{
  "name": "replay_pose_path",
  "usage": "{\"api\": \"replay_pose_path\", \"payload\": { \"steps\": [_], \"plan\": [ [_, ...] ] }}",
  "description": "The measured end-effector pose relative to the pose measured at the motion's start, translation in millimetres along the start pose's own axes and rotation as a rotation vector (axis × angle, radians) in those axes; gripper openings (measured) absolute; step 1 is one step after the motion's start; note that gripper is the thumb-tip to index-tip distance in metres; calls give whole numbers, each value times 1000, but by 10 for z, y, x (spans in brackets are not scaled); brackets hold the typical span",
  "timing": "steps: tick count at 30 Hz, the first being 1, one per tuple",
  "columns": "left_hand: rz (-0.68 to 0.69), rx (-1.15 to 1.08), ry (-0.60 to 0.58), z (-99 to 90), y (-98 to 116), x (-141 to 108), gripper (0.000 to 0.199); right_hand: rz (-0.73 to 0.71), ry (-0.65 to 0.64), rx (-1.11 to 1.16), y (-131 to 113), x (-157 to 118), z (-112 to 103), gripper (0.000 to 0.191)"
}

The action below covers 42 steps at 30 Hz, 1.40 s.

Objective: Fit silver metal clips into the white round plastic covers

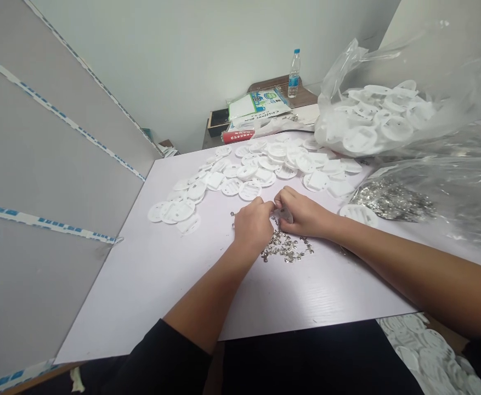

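Note:
My left hand and my right hand meet above the middle of the white table, both with curled fingers. In the curl of my right hand shows part of a pale plastic piece, which looks like one of the white discs; most of it is hidden. What the fingertips of my left hand pinch is out of sight. Just below the hands lies a loose heap of small shiny metal pieces. Beyond them spreads a pile of white round plastic discs, some with slots and raised square parts.
An open clear bag of white discs stands at the back right, with a bag of metal pieces before it. A water bottle and packets are behind the table. A grey partition borders the left; more discs lie below right.

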State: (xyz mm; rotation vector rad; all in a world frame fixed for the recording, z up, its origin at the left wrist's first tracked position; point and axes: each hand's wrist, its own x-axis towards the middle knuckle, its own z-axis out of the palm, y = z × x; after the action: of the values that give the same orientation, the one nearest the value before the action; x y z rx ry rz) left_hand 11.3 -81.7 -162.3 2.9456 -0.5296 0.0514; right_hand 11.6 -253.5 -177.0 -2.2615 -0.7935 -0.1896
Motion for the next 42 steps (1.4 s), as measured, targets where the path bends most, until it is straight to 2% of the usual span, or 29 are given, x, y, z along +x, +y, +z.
{"api": "replay_pose_path", "payload": {
  "steps": [14, 22, 28, 33, 39, 42],
  "plan": [
    [-3, -25, 4, 27, 42, 14, 21, -10, -17, 84, 51, 4, -8, 31],
    [30, -91, 44, 39, -38, 22, 22, 4, 13, 23, 21, 2, -37, 34],
    [97, -374, 195, 5, -130, -47, 28, 89, 156, 84, 3, -35, -105, 33],
    [207, -682, 270, 4, -190, -34, 22, 270, 266, 282, -48, -25, -126, 38],
    [228, -832, 306, -13, -198, -25, 11, 397, 153, 723, -139, -12, -112, 48],
    [235, -820, 297, -27, -214, -34, 13, 372, 129, 602, -118, -31, -131, 46]
  ]
}}
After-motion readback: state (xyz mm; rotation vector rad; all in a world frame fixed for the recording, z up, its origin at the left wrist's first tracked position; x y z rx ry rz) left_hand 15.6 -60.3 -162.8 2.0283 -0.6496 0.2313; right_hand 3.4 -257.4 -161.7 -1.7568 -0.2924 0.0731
